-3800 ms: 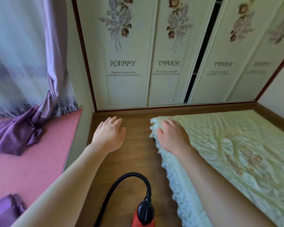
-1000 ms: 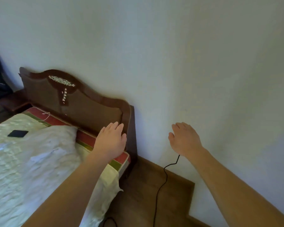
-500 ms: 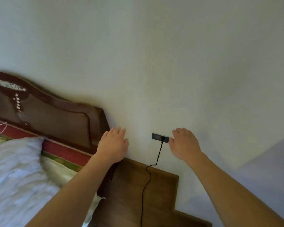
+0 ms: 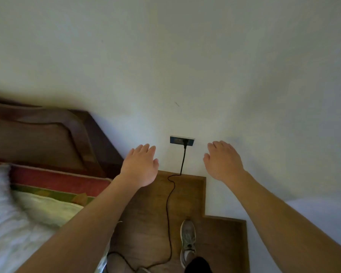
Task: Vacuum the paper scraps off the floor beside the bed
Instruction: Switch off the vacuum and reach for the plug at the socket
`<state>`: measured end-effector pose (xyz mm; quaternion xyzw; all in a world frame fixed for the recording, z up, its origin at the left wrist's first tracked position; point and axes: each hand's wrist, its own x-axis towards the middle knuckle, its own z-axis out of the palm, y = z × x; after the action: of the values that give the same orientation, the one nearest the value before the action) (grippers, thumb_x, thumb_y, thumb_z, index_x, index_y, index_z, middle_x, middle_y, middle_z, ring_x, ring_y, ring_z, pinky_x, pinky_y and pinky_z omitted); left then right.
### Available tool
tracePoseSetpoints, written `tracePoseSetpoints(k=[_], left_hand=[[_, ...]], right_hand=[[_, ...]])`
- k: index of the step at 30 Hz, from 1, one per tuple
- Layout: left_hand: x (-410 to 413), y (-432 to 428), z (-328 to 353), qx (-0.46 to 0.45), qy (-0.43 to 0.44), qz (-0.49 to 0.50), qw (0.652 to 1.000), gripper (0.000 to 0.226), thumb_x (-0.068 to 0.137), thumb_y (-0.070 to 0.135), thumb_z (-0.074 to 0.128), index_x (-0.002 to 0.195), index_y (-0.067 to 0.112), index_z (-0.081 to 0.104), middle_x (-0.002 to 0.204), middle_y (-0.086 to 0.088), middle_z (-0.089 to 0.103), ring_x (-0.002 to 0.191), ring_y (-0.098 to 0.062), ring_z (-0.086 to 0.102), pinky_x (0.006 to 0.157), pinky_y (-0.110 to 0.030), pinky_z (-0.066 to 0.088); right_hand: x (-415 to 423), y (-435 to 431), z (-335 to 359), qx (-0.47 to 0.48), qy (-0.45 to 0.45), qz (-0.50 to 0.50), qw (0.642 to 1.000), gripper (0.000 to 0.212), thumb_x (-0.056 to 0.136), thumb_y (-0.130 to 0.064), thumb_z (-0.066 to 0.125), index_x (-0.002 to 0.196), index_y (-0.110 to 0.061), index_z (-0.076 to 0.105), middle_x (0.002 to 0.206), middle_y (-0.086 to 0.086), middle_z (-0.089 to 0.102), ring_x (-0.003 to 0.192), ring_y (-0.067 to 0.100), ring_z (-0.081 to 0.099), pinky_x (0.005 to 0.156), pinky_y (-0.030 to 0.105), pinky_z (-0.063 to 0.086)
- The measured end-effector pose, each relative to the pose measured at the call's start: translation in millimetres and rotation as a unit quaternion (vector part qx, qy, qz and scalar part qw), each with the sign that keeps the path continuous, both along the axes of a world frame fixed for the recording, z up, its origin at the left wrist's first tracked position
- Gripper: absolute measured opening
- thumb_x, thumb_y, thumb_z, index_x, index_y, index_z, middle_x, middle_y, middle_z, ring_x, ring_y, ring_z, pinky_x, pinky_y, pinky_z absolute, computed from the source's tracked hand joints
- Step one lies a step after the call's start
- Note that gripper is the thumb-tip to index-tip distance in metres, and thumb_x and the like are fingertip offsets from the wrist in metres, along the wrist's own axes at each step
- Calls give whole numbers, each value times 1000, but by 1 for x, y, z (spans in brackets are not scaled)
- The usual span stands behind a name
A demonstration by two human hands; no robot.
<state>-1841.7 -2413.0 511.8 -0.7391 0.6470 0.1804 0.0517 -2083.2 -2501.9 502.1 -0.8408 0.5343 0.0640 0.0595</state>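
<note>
Here, the only part of the vacuum in view is its black cord [image 4: 170,203], which lies along the strip of wooden floor [image 4: 146,203] beside the bed [image 4: 57,180]; where the machine itself sits cannot be told. The cord loops near the floor's near edge, runs up the middle of the strip to its far edge and climbs the wall [image 4: 165,56] to a plug [image 4: 185,142] seated in a dark socket plate [image 4: 178,140]. A tiny pale fleck at the bed-side edge of the floor is too small to identify. The left hand [image 4: 140,168] hangs palm down just left of the cord, fingers straight and close together, holding nothing. The right hand [image 4: 223,162] hangs the same way just right of the socket, fingers flat and together, also empty; whether either touches the wall is unclear. One grey shoe [image 4: 187,239] stands on the floor right of the cord. The dark wooden headboard [image 4: 47,138] stands against the wall, with white bedding [image 4: 8,223] in front of it.
</note>
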Motion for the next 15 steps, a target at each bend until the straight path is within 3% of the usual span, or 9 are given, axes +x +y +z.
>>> tracePoseSetpoints(k=[9,15], left_hand=[[-9,-54,-111,36,21,8,999,51,107,38,30,153,15,34,156,-7,40,145,-24,35,121,-40,26],[-29,-78,-179,44,50,-5,998,55,108,39,28,158,16,24,165,-7,28,153,-25,22,126,-43,18]], right_hand=[[15,-51,-95,59,-13,-32,998,44,104,-34,31,134,-11,52,132,7,57,121,23,52,108,37,41],[32,-68,-158,90,-27,-26,995,44,105,-34,31,138,-11,49,136,9,55,123,23,51,108,36,41]])
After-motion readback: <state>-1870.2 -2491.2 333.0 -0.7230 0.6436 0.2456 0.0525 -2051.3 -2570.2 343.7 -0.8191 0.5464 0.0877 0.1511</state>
